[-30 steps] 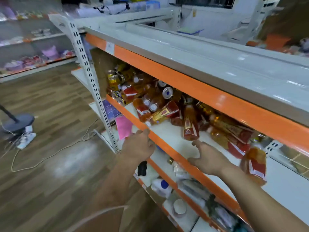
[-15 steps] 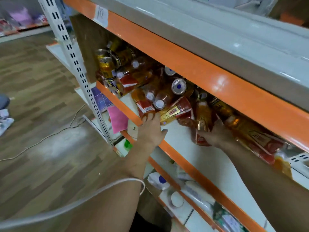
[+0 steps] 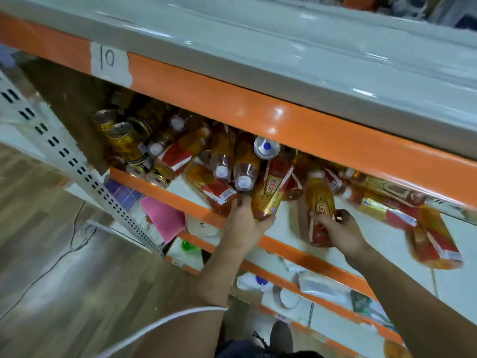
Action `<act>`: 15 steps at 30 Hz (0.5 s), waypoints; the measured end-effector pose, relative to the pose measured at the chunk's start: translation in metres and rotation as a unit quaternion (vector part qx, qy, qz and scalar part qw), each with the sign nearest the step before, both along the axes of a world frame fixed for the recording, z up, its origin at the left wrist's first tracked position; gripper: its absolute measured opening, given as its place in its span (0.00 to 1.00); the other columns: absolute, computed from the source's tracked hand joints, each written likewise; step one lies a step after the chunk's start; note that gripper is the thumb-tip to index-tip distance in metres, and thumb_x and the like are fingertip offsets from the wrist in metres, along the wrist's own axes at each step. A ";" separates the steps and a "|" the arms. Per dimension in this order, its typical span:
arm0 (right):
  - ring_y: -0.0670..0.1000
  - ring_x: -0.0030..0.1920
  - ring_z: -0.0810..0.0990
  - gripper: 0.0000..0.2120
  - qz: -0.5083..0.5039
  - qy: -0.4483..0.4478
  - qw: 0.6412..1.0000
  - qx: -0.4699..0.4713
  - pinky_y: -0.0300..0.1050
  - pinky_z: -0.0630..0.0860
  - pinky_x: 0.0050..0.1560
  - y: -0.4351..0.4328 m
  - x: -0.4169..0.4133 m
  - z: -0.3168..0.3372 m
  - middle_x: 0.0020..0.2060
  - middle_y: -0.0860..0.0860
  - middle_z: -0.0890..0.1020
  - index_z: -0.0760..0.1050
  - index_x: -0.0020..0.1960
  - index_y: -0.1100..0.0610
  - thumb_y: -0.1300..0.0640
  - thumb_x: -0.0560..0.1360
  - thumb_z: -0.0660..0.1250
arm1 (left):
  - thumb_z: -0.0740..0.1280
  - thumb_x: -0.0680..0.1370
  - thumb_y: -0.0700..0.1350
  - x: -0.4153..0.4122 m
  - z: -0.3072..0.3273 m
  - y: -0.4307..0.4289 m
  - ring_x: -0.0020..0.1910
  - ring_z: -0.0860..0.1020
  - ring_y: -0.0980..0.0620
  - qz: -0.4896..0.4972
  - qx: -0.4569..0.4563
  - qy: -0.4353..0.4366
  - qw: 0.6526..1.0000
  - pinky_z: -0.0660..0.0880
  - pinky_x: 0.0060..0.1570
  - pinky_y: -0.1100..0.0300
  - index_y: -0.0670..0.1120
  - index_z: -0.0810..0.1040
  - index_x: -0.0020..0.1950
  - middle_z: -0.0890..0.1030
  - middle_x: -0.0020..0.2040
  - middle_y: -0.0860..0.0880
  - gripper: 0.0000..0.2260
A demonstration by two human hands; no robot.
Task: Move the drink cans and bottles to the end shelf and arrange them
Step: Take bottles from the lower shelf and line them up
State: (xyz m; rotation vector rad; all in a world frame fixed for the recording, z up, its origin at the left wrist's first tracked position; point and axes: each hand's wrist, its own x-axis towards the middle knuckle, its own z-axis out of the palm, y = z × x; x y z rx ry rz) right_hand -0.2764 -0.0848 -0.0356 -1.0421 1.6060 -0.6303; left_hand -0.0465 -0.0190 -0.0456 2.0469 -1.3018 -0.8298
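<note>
**Two tea bottles gripped on a cluttered shelf**

Head view: the left hand (image 3: 244,223) is wrapped round the base of a gold-and-red labelled bottle (image 3: 269,195). The right hand (image 3: 340,229) is closed on a second bottle (image 3: 321,205) just beside it. Both bottles lie on the white shelf (image 3: 387,244), touching a jumbled heap of bottles, with gold cans (image 3: 126,140) stacked at the left end. Each bottle is best drawn straight out along its length, so that leaning neighbours are not dragged over the orange lip (image 3: 289,251).

Amber bottles (image 3: 268,192) with red-and-gold labels, gold cans (image 3: 126,142), orange-edged white shelf (image 3: 278,126), pink sheet (image 3: 164,217).
</note>
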 end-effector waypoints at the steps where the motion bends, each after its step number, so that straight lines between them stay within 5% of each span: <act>1: 0.61 0.48 0.86 0.27 -0.006 -0.010 1.000 -0.006 0.66 0.84 0.47 0.005 -0.001 0.002 0.51 0.60 0.84 0.71 0.63 0.59 0.50 0.72 0.79 | 0.74 0.71 0.62 0.005 0.002 0.001 0.60 0.76 0.43 -0.010 -0.002 0.025 1.000 0.76 0.59 0.50 0.47 0.73 0.68 0.72 0.61 0.46 0.31; 4: 0.58 0.47 0.86 0.24 -0.017 -0.034 0.999 -0.029 0.56 0.85 0.45 0.021 0.001 0.014 0.52 0.58 0.83 0.72 0.63 0.59 0.53 0.73 0.77 | 0.71 0.65 0.68 0.015 0.007 0.005 0.59 0.78 0.45 -0.009 -0.017 0.081 0.997 0.77 0.62 0.47 0.50 0.76 0.63 0.74 0.60 0.47 0.33; 7: 0.56 0.47 0.86 0.22 -0.026 -0.049 0.997 -0.047 0.45 0.81 0.37 0.031 0.000 0.023 0.53 0.56 0.83 0.73 0.63 0.57 0.53 0.74 0.77 | 0.75 0.67 0.63 0.024 0.011 0.009 0.53 0.81 0.51 -0.005 -0.026 0.142 0.990 0.79 0.55 0.50 0.56 0.77 0.55 0.81 0.52 0.53 0.21; 10: 0.56 0.48 0.86 0.24 -0.033 -0.051 0.996 -0.061 0.48 0.82 0.43 0.037 -0.003 0.024 0.54 0.56 0.83 0.73 0.64 0.56 0.50 0.73 0.77 | 0.78 0.70 0.53 0.032 0.016 0.012 0.51 0.82 0.58 0.001 -0.055 0.202 0.978 0.79 0.53 0.55 0.59 0.78 0.53 0.83 0.50 0.58 0.15; 15: 0.57 0.49 0.87 0.25 -0.037 -0.056 0.995 -0.072 0.52 0.83 0.49 0.040 -0.009 0.024 0.54 0.56 0.84 0.74 0.64 0.56 0.49 0.72 0.78 | 0.80 0.69 0.50 0.024 0.038 0.012 0.53 0.80 0.63 -0.009 -0.119 0.225 0.967 0.78 0.54 0.62 0.60 0.76 0.59 0.80 0.54 0.60 0.22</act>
